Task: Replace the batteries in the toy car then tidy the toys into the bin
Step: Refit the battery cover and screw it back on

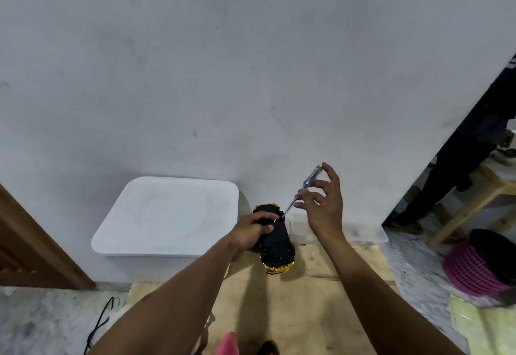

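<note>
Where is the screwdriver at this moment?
In the head view, the screwdriver is right of centre, held in the right hand, its tip on the underside of the toy car gripped by the left hand.

Both forearms (173, 293) bare, no sleeves or rings visible

A pink woven basket (474, 273) sits on the floor at the right, near a pale wooden stool (474, 201). A black cable (100, 324) trails across the mottled floor at lower left, below a brown wooden door frame (30, 243).
</note>
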Available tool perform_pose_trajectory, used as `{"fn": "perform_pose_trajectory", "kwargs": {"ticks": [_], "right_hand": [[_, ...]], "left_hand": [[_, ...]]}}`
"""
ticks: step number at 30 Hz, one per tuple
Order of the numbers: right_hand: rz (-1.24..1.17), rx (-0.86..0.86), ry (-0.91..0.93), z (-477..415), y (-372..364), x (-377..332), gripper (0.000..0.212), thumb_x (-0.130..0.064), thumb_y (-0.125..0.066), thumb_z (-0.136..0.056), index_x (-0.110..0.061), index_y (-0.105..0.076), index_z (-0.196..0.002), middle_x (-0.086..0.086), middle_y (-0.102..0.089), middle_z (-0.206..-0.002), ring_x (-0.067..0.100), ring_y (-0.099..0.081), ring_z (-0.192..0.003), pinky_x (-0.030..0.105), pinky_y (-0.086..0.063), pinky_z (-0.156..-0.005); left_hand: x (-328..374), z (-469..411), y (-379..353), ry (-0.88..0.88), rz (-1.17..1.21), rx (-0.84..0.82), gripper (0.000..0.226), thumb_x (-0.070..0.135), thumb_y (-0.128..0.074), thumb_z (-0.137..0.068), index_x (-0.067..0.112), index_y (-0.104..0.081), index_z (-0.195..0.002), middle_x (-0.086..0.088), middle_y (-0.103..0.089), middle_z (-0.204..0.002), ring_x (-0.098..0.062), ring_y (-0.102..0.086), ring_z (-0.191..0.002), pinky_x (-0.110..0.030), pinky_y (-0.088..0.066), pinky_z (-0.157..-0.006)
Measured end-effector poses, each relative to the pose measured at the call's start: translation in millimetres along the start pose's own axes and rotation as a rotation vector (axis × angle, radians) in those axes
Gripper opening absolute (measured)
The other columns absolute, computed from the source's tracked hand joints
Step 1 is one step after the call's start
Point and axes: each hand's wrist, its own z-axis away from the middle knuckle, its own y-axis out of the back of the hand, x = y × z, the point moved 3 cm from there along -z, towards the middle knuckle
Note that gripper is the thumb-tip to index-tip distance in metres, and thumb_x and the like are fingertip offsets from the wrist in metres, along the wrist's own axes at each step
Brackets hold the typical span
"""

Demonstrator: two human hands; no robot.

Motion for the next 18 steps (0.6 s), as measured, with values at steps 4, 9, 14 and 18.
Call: {"fn": "perform_pose_trajectory", "kwargs": {"ticks": [4, 9, 14, 18], "right_hand": [[0.147, -0.058, 0.078, 2, -13, -4, 0.068, 0.006, -0.06, -0.089, -0.037, -0.041, -0.139, 0.005, -0.06, -0.097, 0.023, -0.071, -0.076, 0.038, -0.062, -0.068], [0.19, -0.067, 0.099, 3, -17, -1, 0.068, 0.009, -0.057, -0.086, -0.035, -0.043, -0.137, 0.008, -0.059, -0.097, 0.022, -0.069, -0.075, 0.041, -0.062, -0.069], [0.252, -0.106, 0.131, 1, -21, 3, 0.069, 0.007, -0.058, -0.085, -0.038, -0.043, -0.136, 0.005, -0.059, -0.097, 0.02, -0.068, -0.071, 0.045, -0.062, -0.068], [0.27, -0.097, 0.144, 1, -21, 4, 0.068, 0.007, -0.055, -0.085, -0.038, -0.043, -0.135, 0.004, -0.058, -0.098, 0.021, -0.069, -0.074, 0.047, -0.061, -0.067]], "left_hand": [[2, -1, 0, 0.003, 0.005, -0.005, 0.032, 0.006, -0.056, -0.096, 0.032, -0.072, -0.103, -0.012, -0.067, -0.119, -0.028, -0.064, -0.097, -0.053, -0.056, -0.088], [3, -2, -3, 0.005, 0.02, -0.007, 0.029, 0.006, -0.057, -0.096, 0.031, -0.071, -0.103, -0.01, -0.067, -0.113, -0.026, -0.064, -0.091, -0.044, -0.057, -0.079], [5, -3, -3, 0.004, 0.033, -0.02, 0.029, 0.005, -0.055, -0.097, 0.029, -0.07, -0.107, -0.008, -0.067, -0.11, -0.024, -0.064, -0.09, -0.035, -0.058, -0.07], [7, -3, -1, -0.008, 0.028, -0.016, 0.03, 0.004, -0.055, -0.097, 0.028, -0.07, -0.106, -0.006, -0.066, -0.105, -0.022, -0.064, -0.085, -0.032, -0.056, -0.065]]}}
